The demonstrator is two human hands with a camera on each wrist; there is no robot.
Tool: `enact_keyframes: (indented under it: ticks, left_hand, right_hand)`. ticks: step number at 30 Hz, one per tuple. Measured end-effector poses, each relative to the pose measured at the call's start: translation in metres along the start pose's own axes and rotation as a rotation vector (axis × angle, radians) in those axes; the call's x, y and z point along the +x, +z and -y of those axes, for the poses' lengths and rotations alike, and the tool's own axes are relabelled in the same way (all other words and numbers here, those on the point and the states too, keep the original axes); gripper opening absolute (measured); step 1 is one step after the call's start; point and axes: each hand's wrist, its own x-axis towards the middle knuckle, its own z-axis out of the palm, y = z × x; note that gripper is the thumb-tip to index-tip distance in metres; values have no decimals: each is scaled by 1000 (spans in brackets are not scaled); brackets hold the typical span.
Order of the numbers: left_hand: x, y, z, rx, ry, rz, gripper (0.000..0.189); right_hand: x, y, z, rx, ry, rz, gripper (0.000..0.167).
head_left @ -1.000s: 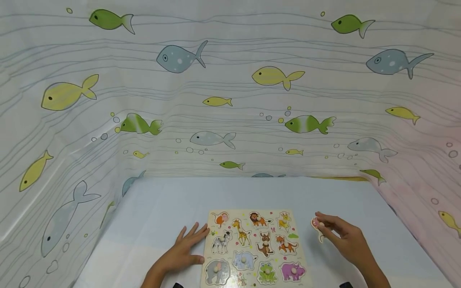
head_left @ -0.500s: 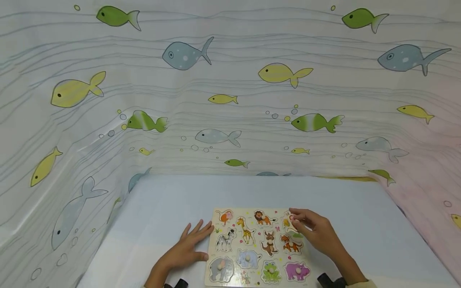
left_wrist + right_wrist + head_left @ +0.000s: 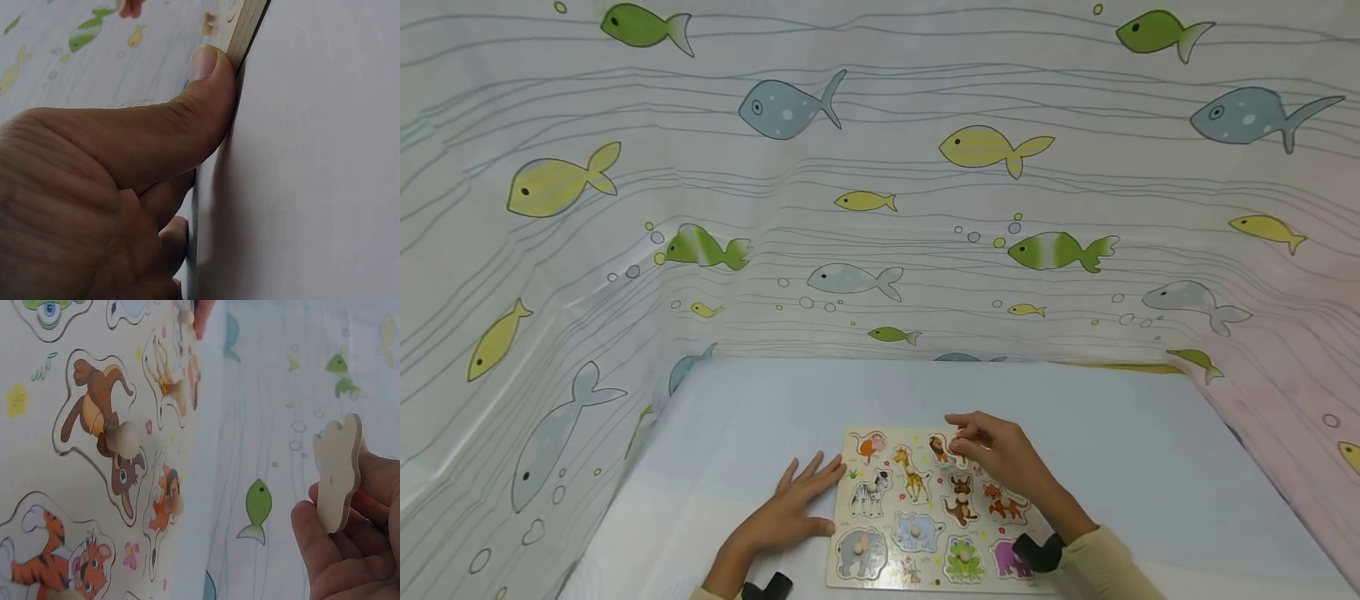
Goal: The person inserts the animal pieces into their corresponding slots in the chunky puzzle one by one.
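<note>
A wooden knob puzzle board (image 3: 876, 577) with animal pieces lies on the table. My left hand (image 3: 786, 512) rests beside it with fingers spread, the fingertips and thumb touching its left edge; in the left wrist view the thumb (image 3: 209, 94) presses that edge. Above the lion (image 3: 937, 448) at the board's top, my right hand (image 3: 1000, 458) pinches a small wooden puzzle piece. In the right wrist view the piece (image 3: 337, 475) shows its plain back, raised off the board. Its picture is mostly hidden. The orange monkey (image 3: 871, 447) fills the top-left corner of the board.
Kangaroo (image 3: 960, 500), tiger (image 3: 1003, 504), frog (image 3: 964, 560) and elephant (image 3: 861, 553) are among the board's animals. A black wrist mount (image 3: 1037, 552) partly covers the purple hippo (image 3: 1006, 558). A fish-patterned curtain (image 3: 760, 325) stands around the white table (image 3: 760, 408).
My right hand has carried the puzzle piece leftward from beside the board, past its top-right corner, to above the lion. The left hand keeps its place at the board's left edge.
</note>
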Motion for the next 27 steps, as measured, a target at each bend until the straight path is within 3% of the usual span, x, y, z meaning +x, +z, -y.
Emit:
enact_keyframes:
  ticks: [10,21,27]
  left_hand:
    - [-1,-1,-2,-6,7,4,88]
    - [-3,-3,-4,1,31,-7,87]
    - [-2,-3,-1,18,14,10,89]
  right_hand:
    - [22,24,-5,102,-9,46,7]
    - [48,60,2,50,16,72,13]
    - [61,83,-3,4,57,96,15]
